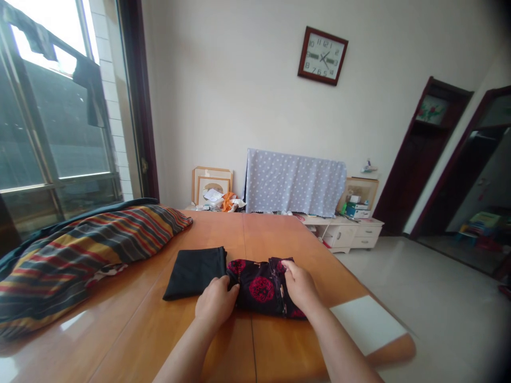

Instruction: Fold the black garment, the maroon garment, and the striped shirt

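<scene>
On the wooden table (199, 340) lies a folded black garment with red flower patterns (261, 290). My left hand (217, 300) closes on its left edge, thumb on top. At its right end, my right hand (299, 284) pinches the layered edge of the same cloth. Just left of it rests a dark folded cloth (195, 271), flat and squared; part of its right side is close behind my left hand. The undersides of both hands' grips are hidden.
A striped cloth heap (120, 239) lies along the table's left side. A pale sheet (369, 324) sits near the right corner. Beyond the table stand a dotted cloth cover (295, 183) and a white cabinet (355, 234). A clock (322, 56) hangs above.
</scene>
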Tool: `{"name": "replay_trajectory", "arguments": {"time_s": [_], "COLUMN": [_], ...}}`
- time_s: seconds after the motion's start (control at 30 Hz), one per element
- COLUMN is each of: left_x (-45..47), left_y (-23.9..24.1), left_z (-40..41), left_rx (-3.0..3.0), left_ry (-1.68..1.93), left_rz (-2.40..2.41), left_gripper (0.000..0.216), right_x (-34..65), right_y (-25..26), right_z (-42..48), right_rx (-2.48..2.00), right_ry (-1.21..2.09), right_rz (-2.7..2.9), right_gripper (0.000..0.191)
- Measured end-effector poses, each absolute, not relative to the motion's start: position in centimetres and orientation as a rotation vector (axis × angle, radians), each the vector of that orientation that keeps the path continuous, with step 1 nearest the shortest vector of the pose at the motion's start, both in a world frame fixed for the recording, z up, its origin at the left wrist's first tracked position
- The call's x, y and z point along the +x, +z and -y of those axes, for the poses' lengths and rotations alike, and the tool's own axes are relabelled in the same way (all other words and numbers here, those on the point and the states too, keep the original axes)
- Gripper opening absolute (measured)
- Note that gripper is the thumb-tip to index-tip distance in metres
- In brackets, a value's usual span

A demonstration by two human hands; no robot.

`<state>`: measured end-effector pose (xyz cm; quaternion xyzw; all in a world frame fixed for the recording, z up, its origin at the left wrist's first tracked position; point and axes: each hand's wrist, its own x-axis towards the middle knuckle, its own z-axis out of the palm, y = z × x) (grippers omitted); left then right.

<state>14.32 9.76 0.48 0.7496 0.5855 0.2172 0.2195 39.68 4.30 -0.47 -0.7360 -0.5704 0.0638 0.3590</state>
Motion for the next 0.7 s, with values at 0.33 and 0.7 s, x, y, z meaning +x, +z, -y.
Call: {"name": "replay_trajectory", "arguments": {"time_s": [0.33, 0.7], "left_x": [16.9, 21.2], "left_y": [1.4, 3.8], "left_z": [-9.2, -10.5], "left_rx": [1.204, 1.552], "left_ry": [0.973, 1.053], "left_rz": [-1.216, -1.02], "left_gripper": [0.028, 0.045], "right_x": [39.1, 39.1], "right_y": [-2.0, -1.0], "right_z": [-4.4, -3.8], "right_rx": [-2.067, -1.924], "right_ry": [0.101, 0.273], "right_rz": [1.845, 1.782], "right_gripper": [0.052, 0.051]}}
